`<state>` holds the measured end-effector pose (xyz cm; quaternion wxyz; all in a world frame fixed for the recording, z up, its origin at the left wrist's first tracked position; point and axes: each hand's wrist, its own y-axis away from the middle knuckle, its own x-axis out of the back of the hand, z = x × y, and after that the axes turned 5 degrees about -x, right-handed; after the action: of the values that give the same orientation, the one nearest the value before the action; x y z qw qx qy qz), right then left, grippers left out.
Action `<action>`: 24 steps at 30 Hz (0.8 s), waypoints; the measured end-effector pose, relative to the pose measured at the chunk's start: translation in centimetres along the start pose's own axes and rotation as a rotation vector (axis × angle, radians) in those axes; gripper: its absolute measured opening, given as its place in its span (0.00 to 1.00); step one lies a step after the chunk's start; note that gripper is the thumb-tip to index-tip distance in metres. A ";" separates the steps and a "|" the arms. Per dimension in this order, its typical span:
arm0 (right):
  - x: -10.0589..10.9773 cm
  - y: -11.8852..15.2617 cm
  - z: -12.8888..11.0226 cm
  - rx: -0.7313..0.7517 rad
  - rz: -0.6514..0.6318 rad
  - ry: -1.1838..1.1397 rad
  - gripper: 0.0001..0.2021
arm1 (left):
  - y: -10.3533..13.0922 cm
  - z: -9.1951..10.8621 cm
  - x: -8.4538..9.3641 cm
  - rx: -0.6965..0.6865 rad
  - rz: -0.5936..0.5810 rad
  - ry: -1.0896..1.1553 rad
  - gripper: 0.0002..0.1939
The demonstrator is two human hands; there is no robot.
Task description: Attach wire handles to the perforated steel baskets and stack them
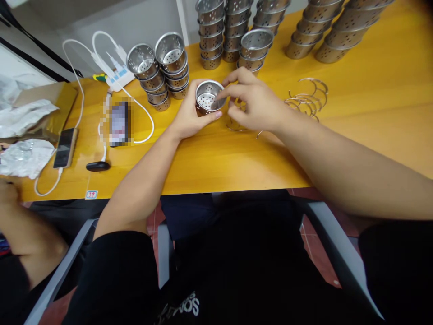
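A small perforated stainless steel cup is tilted in my left hand, whose fingers and thumb wrap round its side. My right hand is at the cup's right rim, one fingertip reaching inside the mouth. Its fingers are bent but apart, with nothing visible between them. Thin metal rings lie on the table below my right hand, partly hidden by it. More loose wire rings lie in a loose group beyond my right forearm.
Stacks of similar cups stand behind my hands: a left pair, a middle group and a right group. White cables run from a power strip to phones. A co-worker's arm is at left.
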<state>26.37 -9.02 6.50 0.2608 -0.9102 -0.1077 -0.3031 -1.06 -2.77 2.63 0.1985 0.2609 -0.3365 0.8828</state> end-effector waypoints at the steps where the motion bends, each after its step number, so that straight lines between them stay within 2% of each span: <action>1: -0.1 0.1 0.2 0.020 -0.011 0.004 0.15 | 0.0 0.2 0.0 -0.003 -0.002 0.004 0.52; 5: -0.7 0.2 0.5 0.059 -0.051 -0.008 0.18 | 0.0 0.2 -0.2 0.005 -0.017 0.021 0.53; 12: -0.9 0.1 0.4 0.036 -0.049 -0.079 0.15 | 0.2 -0.8 0.0 -0.020 -0.021 0.039 0.56; 19: -0.4 -0.6 2.8 0.014 0.036 -0.066 0.16 | 0.4 -3.8 0.3 0.058 -0.017 0.031 0.58; 24: -0.9 -1.0 5.2 -0.006 0.097 -0.096 0.19 | 0.4 -5.9 0.3 0.074 0.033 0.048 0.52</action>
<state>27.93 -5.40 2.84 0.2670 -0.9286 -0.0750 -0.2465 -3.41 1.07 -1.19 0.1820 0.2412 -0.3030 0.9038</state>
